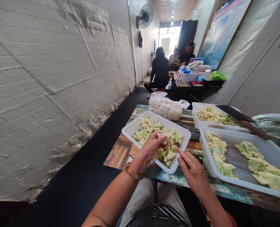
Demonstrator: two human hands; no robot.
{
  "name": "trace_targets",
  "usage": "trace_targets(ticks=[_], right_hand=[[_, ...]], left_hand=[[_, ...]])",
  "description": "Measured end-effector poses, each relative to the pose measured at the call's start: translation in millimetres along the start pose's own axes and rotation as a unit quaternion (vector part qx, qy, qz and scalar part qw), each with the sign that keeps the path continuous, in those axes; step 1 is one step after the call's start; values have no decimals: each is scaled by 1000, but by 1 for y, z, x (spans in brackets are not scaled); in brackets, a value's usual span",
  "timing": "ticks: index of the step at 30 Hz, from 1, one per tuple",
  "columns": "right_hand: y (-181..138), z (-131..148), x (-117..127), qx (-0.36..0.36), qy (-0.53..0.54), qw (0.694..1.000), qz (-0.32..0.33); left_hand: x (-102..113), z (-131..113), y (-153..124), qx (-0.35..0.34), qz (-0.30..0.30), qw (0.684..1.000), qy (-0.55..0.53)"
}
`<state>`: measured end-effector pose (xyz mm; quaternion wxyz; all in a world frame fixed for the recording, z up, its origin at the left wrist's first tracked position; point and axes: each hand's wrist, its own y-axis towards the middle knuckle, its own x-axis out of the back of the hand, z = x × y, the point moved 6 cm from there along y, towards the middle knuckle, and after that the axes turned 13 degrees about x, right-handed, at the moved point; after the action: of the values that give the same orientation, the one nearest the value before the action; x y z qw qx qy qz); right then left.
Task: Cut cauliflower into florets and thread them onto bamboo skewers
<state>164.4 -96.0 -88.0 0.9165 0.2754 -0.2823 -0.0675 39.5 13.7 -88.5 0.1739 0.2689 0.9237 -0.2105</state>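
Observation:
My left hand is closed on a cauliflower floret, above a white tray of loose cauliflower pieces. At the tray's near right rim my right hand pinches a thin skewer; its rear end trails below the wrist, and my fingers cover much of the rest. The fingertips of both hands are close together but apart. To the right, a second white tray holds skewered cauliflower laid in rows. Behind it, another white tray has more cauliflower and several sticks.
A dark-bladed cleaver with a wooden handle lies across the back right tray. A plastic bag of pale round pieces sits at the table's far edge. Clear plastic with greens is at the right. Several people sit farther back; a brick-patterned wall runs along the left.

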Motion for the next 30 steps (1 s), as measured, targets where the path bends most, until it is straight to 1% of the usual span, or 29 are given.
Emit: trace_targets(ticks=[2,5,8,12,16,19,22,30], right_hand=[[-1,-3,-7,-14,17,1000,-10],[-2,-7,-15,-37,37,999,-3],[0,-11,-17,-67,45,997,7],[4,-11,-17,-83,62,994,21],[8,-11,-15,-74,62,995,20],[11,-11,-14,-52,61,996,29],[12,-13,-13,-39,43,998,35],[15,-16,-12,-18,27,999,43]], left_hand=[[1,1,0,5,-2,1000,-4],[0,0,0,5,10,1000,-6],[-1,-1,0,0,20,1000,-5],[-1,0,1,11,9,1000,2],[0,1,3,22,-1,1000,14],[-1,1,4,30,-1,999,14],[0,1,5,40,-13,999,3],[1,1,6,32,-22,999,-1]])
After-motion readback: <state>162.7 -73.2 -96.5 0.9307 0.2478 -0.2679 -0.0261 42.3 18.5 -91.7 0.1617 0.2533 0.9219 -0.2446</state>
